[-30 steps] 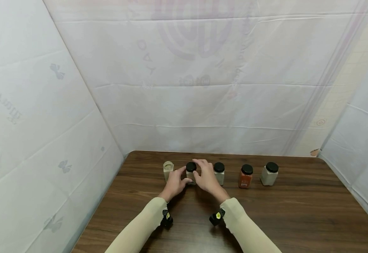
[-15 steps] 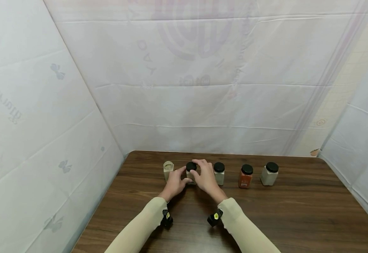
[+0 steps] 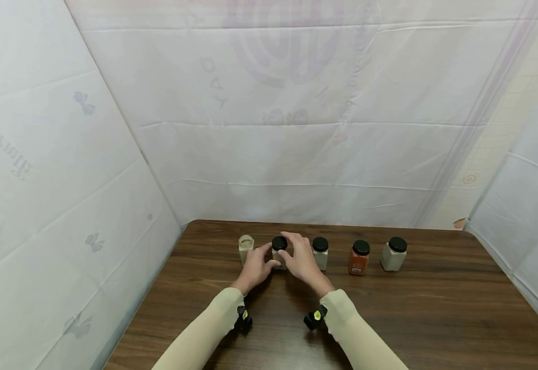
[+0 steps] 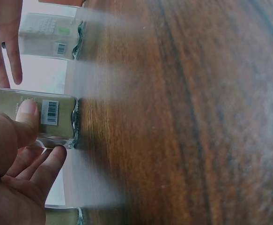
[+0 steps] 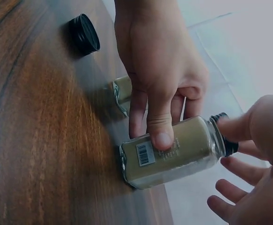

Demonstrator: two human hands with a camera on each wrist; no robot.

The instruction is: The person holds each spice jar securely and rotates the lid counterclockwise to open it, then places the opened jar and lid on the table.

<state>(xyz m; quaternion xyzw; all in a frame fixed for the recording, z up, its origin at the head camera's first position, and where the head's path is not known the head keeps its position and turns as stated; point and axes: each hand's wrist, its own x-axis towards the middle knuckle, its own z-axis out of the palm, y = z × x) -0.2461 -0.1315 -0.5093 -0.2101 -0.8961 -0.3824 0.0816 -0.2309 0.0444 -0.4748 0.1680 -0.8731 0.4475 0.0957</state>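
Note:
A square glass jar (image 5: 185, 145) of tan powder, with a barcode label on its side, stands on the wooden table. My left hand (image 3: 255, 268) grips its body, thumb (image 4: 27, 112) on the near face and fingers around the far side. At the jar's neck is a black screw lid (image 3: 279, 243). My right hand (image 3: 301, 258) holds this lid between thumb and fingers, its other fingers spread in the right wrist view. Left of my left hand stands a lidless jar (image 3: 245, 247), partly hidden by that hand.
A loose black lid (image 5: 84, 35) lies on the table (image 3: 416, 308) beyond the left hand. Right of my hands stand a pale jar (image 3: 320, 258), a jar of orange-red powder (image 3: 358, 262) and another pale jar (image 3: 393, 258), all black-lidded. A white sheet (image 3: 296, 154) hangs behind.
My right wrist has shifted slightly left and its thumb has moved up and across the lid. The left hand and the jar have stayed in place.

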